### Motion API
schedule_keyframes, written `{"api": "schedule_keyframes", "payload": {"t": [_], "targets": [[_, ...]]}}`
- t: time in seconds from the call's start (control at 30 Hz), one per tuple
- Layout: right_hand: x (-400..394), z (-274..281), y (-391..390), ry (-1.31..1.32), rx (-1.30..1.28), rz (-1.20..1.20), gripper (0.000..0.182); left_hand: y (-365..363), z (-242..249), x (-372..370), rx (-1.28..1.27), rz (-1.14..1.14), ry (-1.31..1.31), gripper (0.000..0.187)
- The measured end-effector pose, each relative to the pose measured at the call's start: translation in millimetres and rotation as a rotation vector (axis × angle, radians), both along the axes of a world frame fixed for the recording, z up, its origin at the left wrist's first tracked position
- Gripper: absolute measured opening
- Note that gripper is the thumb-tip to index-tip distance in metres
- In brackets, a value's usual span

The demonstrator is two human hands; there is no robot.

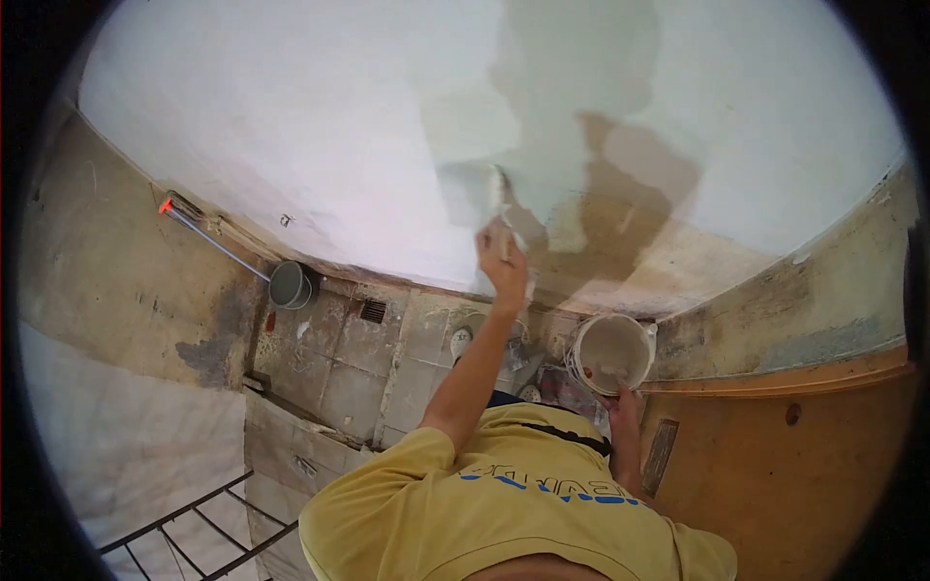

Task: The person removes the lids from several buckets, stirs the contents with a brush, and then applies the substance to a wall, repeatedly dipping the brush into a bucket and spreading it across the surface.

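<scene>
My left hand (502, 259) is raised to the wall, its fingers closed round the handle of a paintbrush (498, 189) seen nearly edge-on. The brush head meets the wall (320, 126), where greyish damp-looking patches lie beside white areas and a bare brown patch. Lower on the right, my right hand (622, 399) grips the near side of a whitish paint bucket (618, 339). Pale residue coats the inside of the bucket, which tilts so its mouth faces me. Part of the right hand's grip is hidden by the bucket.
A grey bucket (290, 286) stands on the tiled floor by the wall, near a blue-handled tool (218, 244) with an orange end. A floor drain (373, 310) lies nearby. A dark metal rail (199, 513) is at lower left, and a wooden panel (756, 455) on the right.
</scene>
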State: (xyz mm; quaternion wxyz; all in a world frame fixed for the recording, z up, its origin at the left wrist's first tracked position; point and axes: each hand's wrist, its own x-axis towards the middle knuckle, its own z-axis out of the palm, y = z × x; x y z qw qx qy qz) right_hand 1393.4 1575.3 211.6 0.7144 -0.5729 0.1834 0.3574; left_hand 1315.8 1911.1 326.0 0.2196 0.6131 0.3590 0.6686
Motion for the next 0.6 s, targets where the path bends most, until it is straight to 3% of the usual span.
{"api": "schedule_keyframes", "payload": {"t": [0.13,0.2,0.33,0.47,0.6], "targets": [[-0.4,-1.6,-4.6,0.01,0.054,0.01,0.048,-28.1,-0.9,7.5,-0.063,-0.239,-0.023,0.021],[-1.5,-6.5,-12.4,-0.003,0.053,0.004,0.048,-21.5,-1.5,-6.5,-0.111,-0.51,0.084,0.019],[-6.5,-12.4,-29.5,0.002,0.045,-0.016,0.049,52.6,-1.3,-40.2,-0.071,-0.645,0.051,0.026],[-16.2,-15.1,-48.0,-0.069,0.111,0.021,0.05,111.3,17.6,-98.1,-0.177,-0.626,0.086,0.014],[-17.2,-20.0,-67.3,-0.039,0.065,-0.058,0.049,122.5,18.2,-133.4,-0.197,-0.518,0.029,0.024]]}}
